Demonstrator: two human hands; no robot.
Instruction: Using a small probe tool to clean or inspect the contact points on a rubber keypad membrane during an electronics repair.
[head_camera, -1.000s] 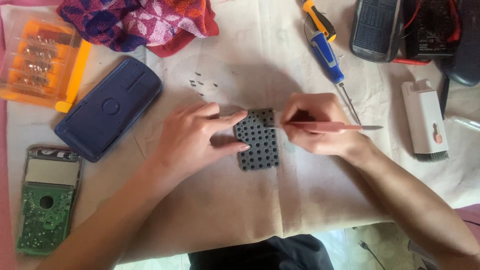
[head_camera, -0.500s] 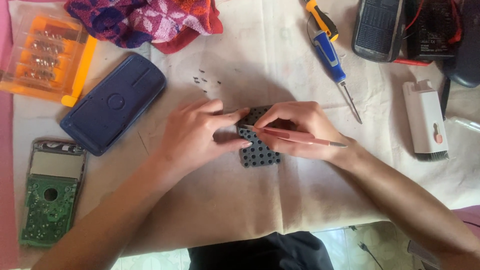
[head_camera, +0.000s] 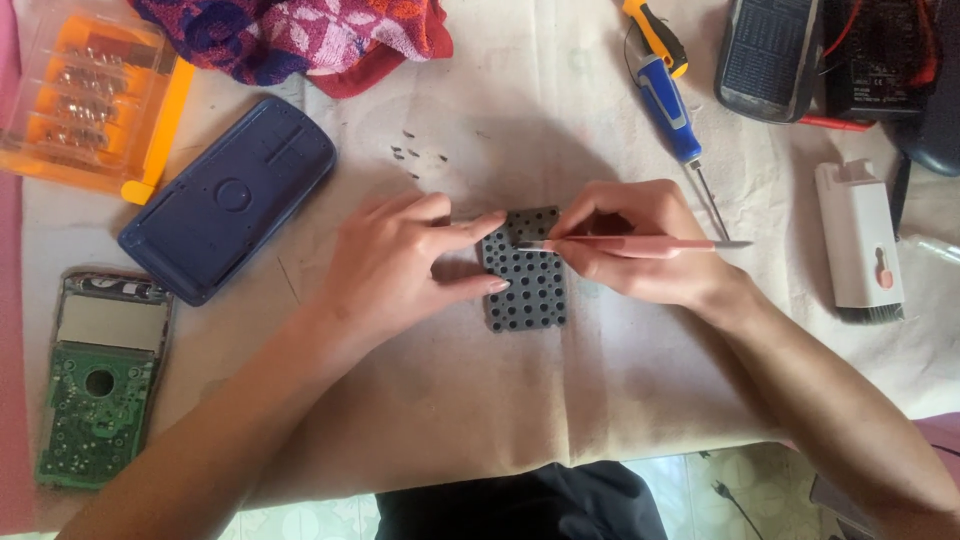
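My left hand (head_camera: 400, 265) pins the dark rubber keypad (head_camera: 527, 270), fingertips flat on its left edge, near the middle of the cloth-covered tabletop (head_camera: 480, 400). My right hand (head_camera: 630, 240) pinches a thin pink tool (head_camera: 640, 243) closed between its fingers, tip over the pad's top. If I press too hard, I judge the soft pad could slide or tear. The tiny screws (head_camera: 410, 155) beyond could scatter. The tool's tip is hard to make out.
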